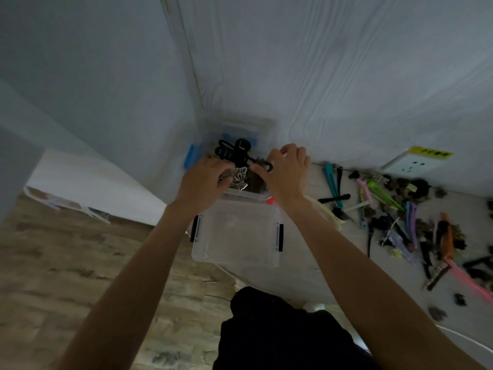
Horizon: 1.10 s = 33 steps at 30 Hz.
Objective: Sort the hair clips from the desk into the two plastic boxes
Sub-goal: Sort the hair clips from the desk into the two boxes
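Note:
Two clear plastic boxes stand on the desk's left end. The far box (213,129) has blue latches and is heaped with claw clips, a large black one (234,150) on top. The near box (234,236) has black latches and looks almost empty. Both hands reach over the far box. My left hand (202,180) has its fingers curled into the pile beside a white butterfly clip (240,178). My right hand (286,172) pinches a dark clip (268,165) at the box's right edge; what the left fingers hold is hidden.
A loose spread of coloured and black hair clips (400,220) covers the desk to the right. A white wall socket (416,164) sits behind them. The wall is close behind the boxes. Wooden floor lies to the left, and dark clothing (266,329) is below.

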### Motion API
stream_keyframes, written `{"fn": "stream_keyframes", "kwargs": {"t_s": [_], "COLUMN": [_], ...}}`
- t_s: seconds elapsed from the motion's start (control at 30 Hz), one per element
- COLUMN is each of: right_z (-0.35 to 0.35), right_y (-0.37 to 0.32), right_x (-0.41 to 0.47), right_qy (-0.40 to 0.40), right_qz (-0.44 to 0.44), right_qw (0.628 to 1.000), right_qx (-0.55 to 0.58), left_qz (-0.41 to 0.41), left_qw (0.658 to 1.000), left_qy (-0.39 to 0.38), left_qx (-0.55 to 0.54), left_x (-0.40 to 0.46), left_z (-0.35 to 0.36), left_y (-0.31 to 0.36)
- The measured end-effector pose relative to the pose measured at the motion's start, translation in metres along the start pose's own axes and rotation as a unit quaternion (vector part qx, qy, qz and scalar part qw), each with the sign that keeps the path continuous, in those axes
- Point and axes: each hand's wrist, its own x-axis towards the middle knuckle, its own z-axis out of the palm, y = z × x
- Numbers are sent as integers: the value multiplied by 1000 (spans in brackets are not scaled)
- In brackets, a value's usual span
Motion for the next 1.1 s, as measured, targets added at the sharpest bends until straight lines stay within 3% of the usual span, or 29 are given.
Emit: {"fn": "stream_keyframes", "kwargs": {"t_s": [0.07, 0.17, 0.23, 0.3, 0.37, 0.43, 0.53, 0.63, 0.73, 0.8, 0.93, 1.1], "right_z": [1, -6, -3, 2, -1, -11, -23, -23, -22, -21, -15, 2], "right_y": [0, 3, 9, 22, 41, 66, 117, 172, 225, 248, 264, 251], "right_x": [-2, -9, -15, -22, -34, -53, -93, -133, -160, -170, -171, -152], "right_qy": [0, 72, 0, -90, -65, -15, 37, 34, 21, 3, -65, -117], "right_qz": [-16, -100, -130, -112, -123, -140, -100, 43, 177, 211, 175, 90], "right_qw": [1000, 992, 991, 989, 982, 981, 984, 986, 969, 963, 965, 982], "right_qx": [5, -12, -22, 46, 124, 134, 142, 159, 170, 167, 185, 119], "left_qz": [-12, -15, -10, 5, 29, 58, 95, 106, 70, 64, 54, 1], "left_qw": [1000, 997, 992, 986, 976, 966, 967, 976, 983, 978, 970, 980], "left_qy": [5, 71, 107, 132, 161, 168, 109, -17, -144, -196, -200, -186], "left_qx": [-4, -30, -66, -103, -142, -188, -211, -188, -95, 13, 127, 71], "left_x": [0, 1, 2, 3, 2, 0, -3, 4, 20, 27, 25, 6], "left_z": [2, 3, 4, 6, 10, 17, 43, 83, 124, 145, 165, 162], "left_y": [1, 11, 21, 39, 65, 95, 139, 167, 184, 188, 194, 196]}}
